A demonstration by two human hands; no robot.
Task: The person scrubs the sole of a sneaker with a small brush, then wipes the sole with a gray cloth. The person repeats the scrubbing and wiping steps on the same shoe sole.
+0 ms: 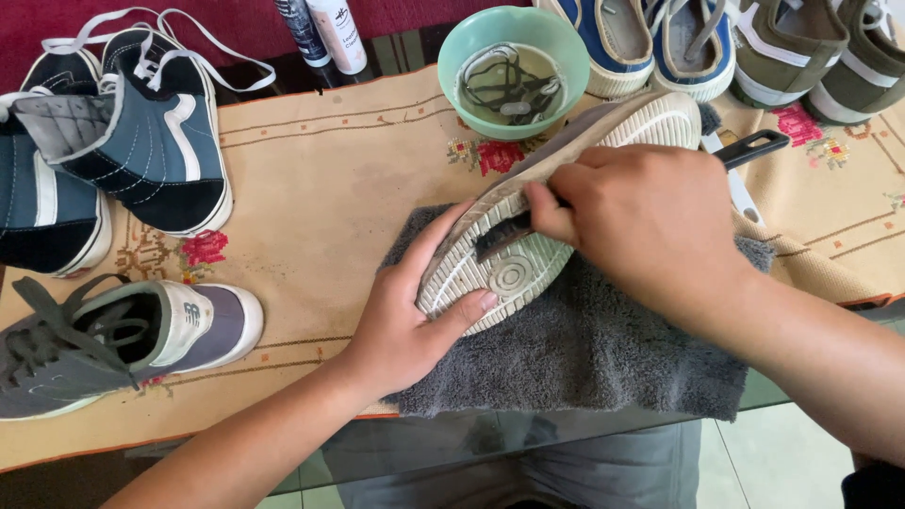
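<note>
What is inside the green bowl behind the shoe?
The green bowl holds murky water with dark shoelaces soaking in it. The bottom of the bowl cannot be seen through the water and laces.

Left hand (401, 325) steadies upturned shoe (556, 203) (sole up); right hand (650, 221) scrubs it.

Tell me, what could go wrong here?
The mint-green bowl of water with black laces sits right behind the upturned shoe with the dirty cream sole; a hard scrub could bump it and spill. The left hand grips only the sole's edge, so the shoe might slip under the right hand.
</note>
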